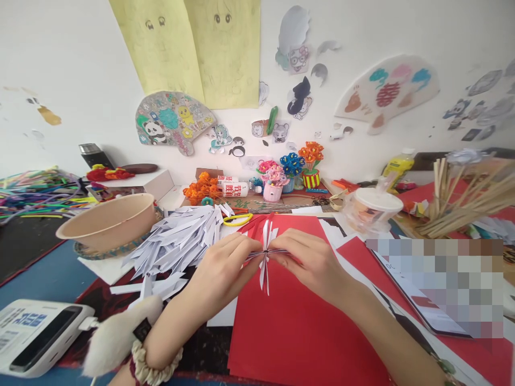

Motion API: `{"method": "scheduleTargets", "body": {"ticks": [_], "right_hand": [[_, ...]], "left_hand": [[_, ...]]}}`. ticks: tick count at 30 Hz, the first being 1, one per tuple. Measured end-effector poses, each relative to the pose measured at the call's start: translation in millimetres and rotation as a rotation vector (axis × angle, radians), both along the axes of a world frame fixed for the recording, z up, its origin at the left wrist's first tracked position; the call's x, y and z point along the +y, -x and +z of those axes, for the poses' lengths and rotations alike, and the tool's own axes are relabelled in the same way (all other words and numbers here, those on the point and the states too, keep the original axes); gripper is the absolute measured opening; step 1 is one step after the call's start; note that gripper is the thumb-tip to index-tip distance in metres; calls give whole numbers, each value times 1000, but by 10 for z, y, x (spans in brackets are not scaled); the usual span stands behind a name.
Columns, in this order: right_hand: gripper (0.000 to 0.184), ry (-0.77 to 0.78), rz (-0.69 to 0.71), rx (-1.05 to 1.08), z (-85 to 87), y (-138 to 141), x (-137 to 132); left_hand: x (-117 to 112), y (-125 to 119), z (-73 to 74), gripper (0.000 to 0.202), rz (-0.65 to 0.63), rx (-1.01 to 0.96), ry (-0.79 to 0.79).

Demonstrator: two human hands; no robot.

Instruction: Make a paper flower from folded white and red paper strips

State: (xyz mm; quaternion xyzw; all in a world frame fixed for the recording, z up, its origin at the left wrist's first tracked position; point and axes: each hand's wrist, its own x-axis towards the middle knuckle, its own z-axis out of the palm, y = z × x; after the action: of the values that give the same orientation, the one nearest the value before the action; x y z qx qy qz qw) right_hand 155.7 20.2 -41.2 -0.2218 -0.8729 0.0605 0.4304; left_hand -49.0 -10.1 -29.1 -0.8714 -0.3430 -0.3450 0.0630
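Comprising folded white strips that radiate from a small dark centre: one paper piece [266, 251], held between both hands over the far part of the red sheet [298, 327].

Handling: presumably very light; stiff along the folds, soft at the tips, easily creased or torn. Dry paper, so slipping seems a minor risk. Best hold: flat pinch close to the centre, where the layers stack, leaving the upright and downward blades free.

Fingers: left hand [231, 262], narrowed in a pinch on the leftward blades; right hand [311, 257], likewise on the rightward blades.

Surface [48, 279]: blue at the left, dark under the work. Left of the piece, a loose heap of white strips [181, 236]; beyond it, a beige basin [108, 236]. Right, a tablet-like device [418, 289], partly masked by blurring. Rear, pots of pink flowers [271, 174], blue flowers [292, 163] and orange flowers [311, 155].

Room: white wall [92, 64] bearing yellow drawings [229, 59], two fan-shaped panels [175, 120] and assorted cut-outs.
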Motion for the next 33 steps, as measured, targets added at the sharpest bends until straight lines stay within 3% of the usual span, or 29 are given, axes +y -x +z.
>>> {"method": "scheduleTargets", "body": {"ticks": [6, 13, 18, 21, 22, 25, 27, 30, 33], "right_hand": [[17, -61, 2, 44, -6, 2, 4], [33, -125, -60, 37, -25, -20, 32], [36, -115, -49, 128, 7, 4, -14], [12, 125, -87, 230, 31, 21, -24], [17, 250, -113, 274, 30, 26, -18], [60, 662, -167, 437, 6, 43, 17], [60, 884, -98, 469, -5, 56, 31], [38, 1036, 126, 396, 9, 71, 24], [30, 1071, 177, 417, 36, 72, 6]], "left_hand": [[-2, 6, 34, 6, -15, -33, -5], [29, 6, -23, 12, 32, -4, -27], [-5, -32, -46, 11, -32, -36, -61], [-14, -50, -60, 9, 71, -53, -129], [-14, -56, -68, 9, 128, -61, -156], [-19, -84, -98, 10, 254, -96, -207], [-25, -114, -122, 13, 291, -113, -223], [-34, -162, -156, 14, 312, -100, -240], [-43, -198, -164, 19, 303, -80, -187]]}}
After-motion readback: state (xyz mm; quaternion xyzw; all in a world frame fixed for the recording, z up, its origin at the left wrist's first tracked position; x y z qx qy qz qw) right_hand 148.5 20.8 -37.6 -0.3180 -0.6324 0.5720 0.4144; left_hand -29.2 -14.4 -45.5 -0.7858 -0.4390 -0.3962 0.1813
